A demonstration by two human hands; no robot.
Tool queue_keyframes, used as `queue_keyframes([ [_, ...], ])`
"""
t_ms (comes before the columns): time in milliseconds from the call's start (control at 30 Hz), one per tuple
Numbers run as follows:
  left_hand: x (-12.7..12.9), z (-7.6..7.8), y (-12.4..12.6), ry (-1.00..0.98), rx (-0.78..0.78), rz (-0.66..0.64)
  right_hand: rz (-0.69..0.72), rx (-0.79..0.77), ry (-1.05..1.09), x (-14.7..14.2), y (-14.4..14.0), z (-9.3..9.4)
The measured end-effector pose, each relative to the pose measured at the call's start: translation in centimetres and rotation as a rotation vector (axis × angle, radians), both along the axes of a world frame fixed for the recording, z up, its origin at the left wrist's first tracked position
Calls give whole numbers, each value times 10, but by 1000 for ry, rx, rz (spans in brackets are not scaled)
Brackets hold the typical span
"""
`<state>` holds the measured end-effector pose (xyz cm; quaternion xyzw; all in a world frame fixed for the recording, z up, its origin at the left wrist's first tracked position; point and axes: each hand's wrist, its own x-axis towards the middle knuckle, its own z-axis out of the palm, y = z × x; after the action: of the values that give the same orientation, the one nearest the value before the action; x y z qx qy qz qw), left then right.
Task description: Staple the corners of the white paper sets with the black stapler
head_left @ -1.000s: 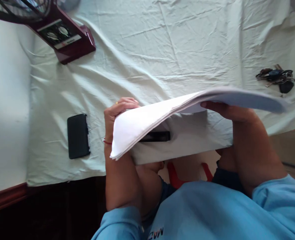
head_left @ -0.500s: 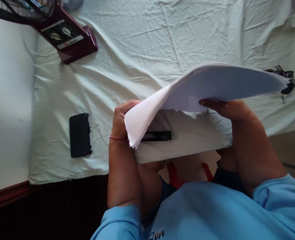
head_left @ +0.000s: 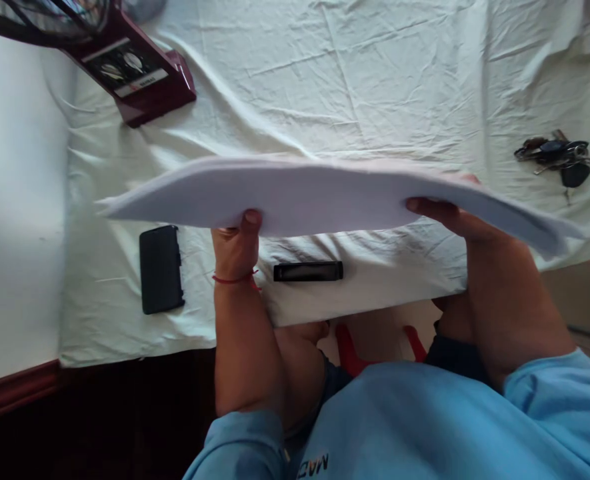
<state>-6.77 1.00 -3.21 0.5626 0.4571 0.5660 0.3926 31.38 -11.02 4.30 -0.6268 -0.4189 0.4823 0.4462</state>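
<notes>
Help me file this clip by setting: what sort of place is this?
Probably a room in a home, though a small office is possible: a wrinkled pale-green fabric tablecloth is spread out, with a glossy maroon fan and a bunch of dark and metallic keys on it.

Item count at the surface (head_left: 399,80)
Hands (head_left: 237,247): two. Paper stack (head_left: 319,200): one; sheet total cannot be determined. Fan (head_left: 149,87): one, with two dials (head_left: 133,63). Flat black case (head_left: 161,270): one. Narrow black item (head_left: 308,271): one. Key bunch (head_left: 555,152): one; key total cannot be determined.
</notes>
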Motion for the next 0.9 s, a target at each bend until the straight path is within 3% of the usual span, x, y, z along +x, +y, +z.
queue_keyframes([
  [67,1,2,1,22,-31,-10,155,26,-36,1,0,5],
  [133,7,5,0,40,-46,-21,221,40,-65,3,1,4],
  [200,14,9,-1,48,-36,-16,176,38,-89,3,2,-3],
  [267,21,13,-4,58,-35,-7,46,62,-98,1,2,-13],
  [400,26,19,-7,67,-76,-18,-92,133,4,-2,3,-28],
  [533,31,28,-10,56,-96,-57,-183,65,128,-5,6,-27],
  [700,33,33,-14,63,-281,-209,-329,29,232,-6,10,-23],
  [900,35,31,-16,86,-336,-210,-316,-33,194,-6,12,-19],
])
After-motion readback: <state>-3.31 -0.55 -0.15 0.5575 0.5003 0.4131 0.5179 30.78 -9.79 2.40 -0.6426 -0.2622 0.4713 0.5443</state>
